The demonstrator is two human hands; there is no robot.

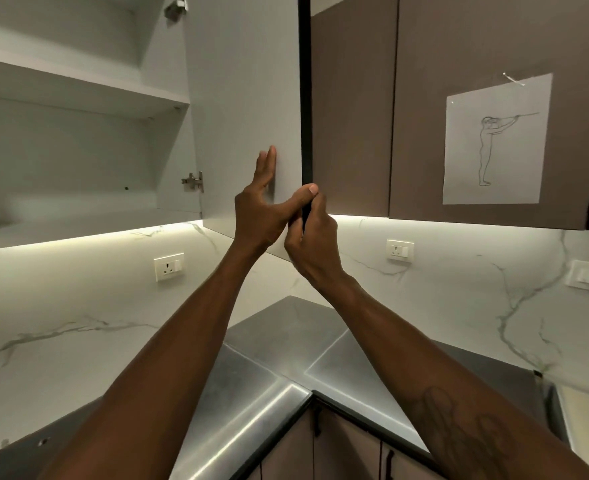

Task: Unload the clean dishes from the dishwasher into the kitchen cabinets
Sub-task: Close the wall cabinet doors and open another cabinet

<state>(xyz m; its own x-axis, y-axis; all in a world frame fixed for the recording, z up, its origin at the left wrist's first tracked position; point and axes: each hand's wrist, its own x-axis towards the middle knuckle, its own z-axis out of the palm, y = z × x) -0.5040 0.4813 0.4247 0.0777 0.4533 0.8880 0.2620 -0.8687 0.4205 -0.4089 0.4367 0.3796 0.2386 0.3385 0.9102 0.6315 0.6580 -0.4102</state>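
Matt white cabinet door (244,98), glossy veined marble backsplash (78,306), brushed-steel countertop (251,393)

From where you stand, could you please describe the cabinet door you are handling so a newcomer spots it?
Look at the upper cabinets above the marble wall. The door hangs open beside white shelves, left hand flat on it, right hand gripping its dark edge. Its neighbours are brown and closed.

Sketch sheet (497,143); wall socket (169,266), second socket (400,250); steel countertop (269,393).
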